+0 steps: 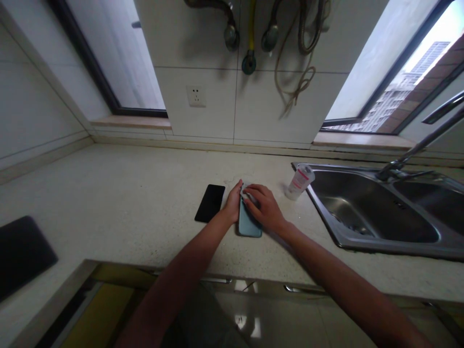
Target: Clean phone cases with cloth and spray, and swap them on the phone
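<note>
Going left to right from where I'm standing: the black slab (pixel 210 203) lies flat on the counter (pixel 145 193), just left of the person's left hand (pixel 233 203); that hand lines the left edge of the blue phone (pixel 249 224), fingers together and pointing far, grip underneath hidden from me; the phone is on the counter between both hands, long axis running near to far; right hand (pixel 267 205) comes over its right side, fingers bent onto the far half, by a small pale patch; can't tell if they're pinching anything; both hands are touching-close, so neither's really nearer; cup (pixel 300 181) sits farther right, beside the sink (pixel 369 208)
</note>
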The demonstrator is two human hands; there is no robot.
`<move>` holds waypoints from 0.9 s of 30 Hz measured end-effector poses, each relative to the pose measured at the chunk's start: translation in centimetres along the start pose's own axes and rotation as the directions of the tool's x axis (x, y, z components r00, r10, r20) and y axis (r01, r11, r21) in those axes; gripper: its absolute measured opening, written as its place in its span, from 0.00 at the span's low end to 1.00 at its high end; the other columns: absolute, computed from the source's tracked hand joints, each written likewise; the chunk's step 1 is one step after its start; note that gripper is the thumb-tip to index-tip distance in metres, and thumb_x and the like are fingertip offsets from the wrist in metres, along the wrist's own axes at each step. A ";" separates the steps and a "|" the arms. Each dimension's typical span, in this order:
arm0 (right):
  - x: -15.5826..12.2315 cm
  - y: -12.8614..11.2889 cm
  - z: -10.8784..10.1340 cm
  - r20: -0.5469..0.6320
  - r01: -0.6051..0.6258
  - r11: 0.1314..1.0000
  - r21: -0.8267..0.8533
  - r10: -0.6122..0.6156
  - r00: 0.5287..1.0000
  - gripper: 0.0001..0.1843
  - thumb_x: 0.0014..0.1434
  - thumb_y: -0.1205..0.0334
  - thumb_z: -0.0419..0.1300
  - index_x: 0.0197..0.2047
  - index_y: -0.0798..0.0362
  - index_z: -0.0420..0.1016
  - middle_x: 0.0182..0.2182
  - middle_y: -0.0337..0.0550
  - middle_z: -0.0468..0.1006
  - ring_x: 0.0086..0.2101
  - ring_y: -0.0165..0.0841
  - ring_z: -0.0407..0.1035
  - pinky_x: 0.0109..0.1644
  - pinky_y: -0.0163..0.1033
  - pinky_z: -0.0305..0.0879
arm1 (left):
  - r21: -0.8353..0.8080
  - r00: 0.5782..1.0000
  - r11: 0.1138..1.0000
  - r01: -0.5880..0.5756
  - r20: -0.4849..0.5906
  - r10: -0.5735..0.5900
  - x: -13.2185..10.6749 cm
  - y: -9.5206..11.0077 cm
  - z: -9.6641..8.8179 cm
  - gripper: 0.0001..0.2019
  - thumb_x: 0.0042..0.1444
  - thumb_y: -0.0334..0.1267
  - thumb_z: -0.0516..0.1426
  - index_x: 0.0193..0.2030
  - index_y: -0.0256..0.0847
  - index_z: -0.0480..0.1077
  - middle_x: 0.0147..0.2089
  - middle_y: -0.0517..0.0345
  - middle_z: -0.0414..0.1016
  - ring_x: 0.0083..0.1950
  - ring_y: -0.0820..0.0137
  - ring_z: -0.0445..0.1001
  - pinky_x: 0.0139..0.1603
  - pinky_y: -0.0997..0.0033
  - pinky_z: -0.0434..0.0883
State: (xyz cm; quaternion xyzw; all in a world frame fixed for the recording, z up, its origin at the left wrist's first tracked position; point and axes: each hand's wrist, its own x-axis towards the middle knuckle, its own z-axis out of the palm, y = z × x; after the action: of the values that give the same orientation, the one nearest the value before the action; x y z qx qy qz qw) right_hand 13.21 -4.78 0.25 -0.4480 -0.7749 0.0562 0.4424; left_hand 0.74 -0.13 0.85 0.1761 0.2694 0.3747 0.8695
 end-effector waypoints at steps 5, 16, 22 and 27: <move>0.0 0.0 0.1 0.093 0.073 0.993 -0.087 -0.065 0.994 0.19 0.65 0.60 0.55 0.57 0.50 0.76 0.53 0.54 0.78 0.54 0.47 0.71 0.59 0.58 0.68 | 0.006 1.000 1.000 0.014 0.023 -0.014 -0.1 -0.1 0.0 0.25 0.65 0.57 0.50 0.35 0.36 0.75 0.30 0.50 0.78 0.37 0.63 0.80 0.43 0.64 0.75; -0.5 -0.8 1.2 0.170 0.102 0.994 -0.038 -0.094 0.981 0.22 0.66 0.63 0.53 0.60 0.49 0.75 0.60 0.52 0.74 0.63 0.47 0.65 0.67 0.62 0.62 | -0.002 0.995 0.996 -0.089 0.032 0.089 0.7 -0.1 -0.5 0.24 0.65 0.56 0.49 0.41 0.36 0.75 0.37 0.46 0.80 0.44 0.58 0.80 0.51 0.56 0.74; -0.6 -2.2 0.5 0.277 0.239 0.970 0.054 -0.244 0.929 0.18 0.66 0.64 0.53 0.55 0.49 0.79 0.53 0.50 0.80 0.59 0.44 0.70 0.64 0.57 0.68 | -0.104 0.980 0.977 -0.189 -0.084 0.181 -0.1 1.3 -0.7 0.26 0.66 0.56 0.45 0.41 0.36 0.73 0.38 0.45 0.79 0.45 0.57 0.80 0.52 0.49 0.74; -0.7 -3.2 -0.6 0.350 0.293 0.947 0.130 -0.321 0.880 0.15 0.67 0.59 0.55 0.50 0.47 0.81 0.52 0.47 0.82 0.56 0.41 0.73 0.61 0.52 0.71 | -0.114 0.961 0.957 -0.268 -0.098 0.257 -0.8 2.5 -0.9 0.25 0.66 0.56 0.44 0.40 0.37 0.73 0.39 0.45 0.80 0.47 0.57 0.79 0.52 0.48 0.74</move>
State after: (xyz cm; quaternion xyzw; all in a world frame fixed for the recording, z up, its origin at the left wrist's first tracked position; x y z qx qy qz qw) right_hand 11.71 -7.38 1.70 -0.2844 -0.9022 0.0963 0.3095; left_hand -1.62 0.98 1.68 0.1393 0.2549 0.5101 0.8096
